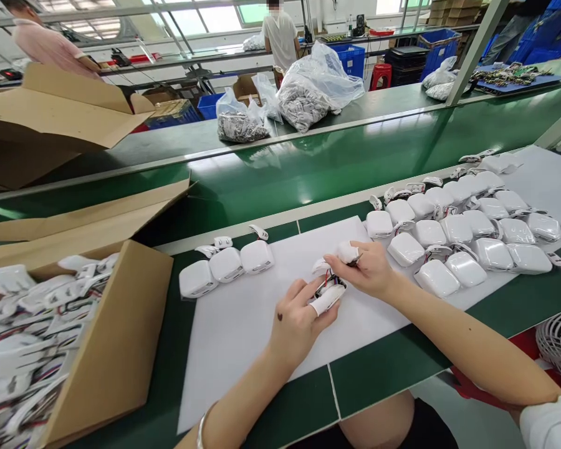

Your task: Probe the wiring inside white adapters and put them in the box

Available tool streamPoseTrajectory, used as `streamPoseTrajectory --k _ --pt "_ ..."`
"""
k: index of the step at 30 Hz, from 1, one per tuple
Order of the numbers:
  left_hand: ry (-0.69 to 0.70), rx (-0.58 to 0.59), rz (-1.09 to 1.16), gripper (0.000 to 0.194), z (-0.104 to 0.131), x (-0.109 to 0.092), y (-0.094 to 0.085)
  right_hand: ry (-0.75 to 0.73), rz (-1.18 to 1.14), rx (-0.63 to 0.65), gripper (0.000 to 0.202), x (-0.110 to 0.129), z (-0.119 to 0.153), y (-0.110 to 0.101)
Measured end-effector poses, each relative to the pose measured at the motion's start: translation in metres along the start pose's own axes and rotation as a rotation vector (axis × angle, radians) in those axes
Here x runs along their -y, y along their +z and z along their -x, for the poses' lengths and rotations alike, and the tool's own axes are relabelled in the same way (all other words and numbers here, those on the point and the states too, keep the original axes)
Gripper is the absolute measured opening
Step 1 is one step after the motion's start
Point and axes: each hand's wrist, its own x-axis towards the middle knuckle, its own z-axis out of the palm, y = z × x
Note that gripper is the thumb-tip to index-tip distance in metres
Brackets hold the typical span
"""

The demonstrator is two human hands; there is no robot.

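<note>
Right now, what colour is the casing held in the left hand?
The casing is white, as the head view shows.

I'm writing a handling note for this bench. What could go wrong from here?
Exposed wires on the white unit in the left hand might snag on the right hand close by. The glossy units crowded together at right could scuff one another. Wired pieces heaped in the carton may tangle.

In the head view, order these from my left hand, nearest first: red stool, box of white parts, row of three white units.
1. Row of three white units, ahead-left of your left hand.
2. Box of white parts, farther left.
3. Red stool, far background.
</note>
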Motion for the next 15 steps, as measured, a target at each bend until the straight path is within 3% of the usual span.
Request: streamPoseTrajectory --k 6,10,15 --pt "0.014 0.007 -0.009 0.006 -0.001 -0.001 -0.001 -0.021 -0.044 0.057 0.046 -0.002 0.0 0.003" --pt "-0.006 0.003 -0.009 0.009 -0.001 -0.001 0.001 -0.033 0.062 0.04 0.045 0.002 0.005 0.008" --pt "0.031 -0.027 -0.069 0.007 0.0 -0.004 0.002 0.139 0.137 -0.037 0.042 0.01 0.014 0.009"
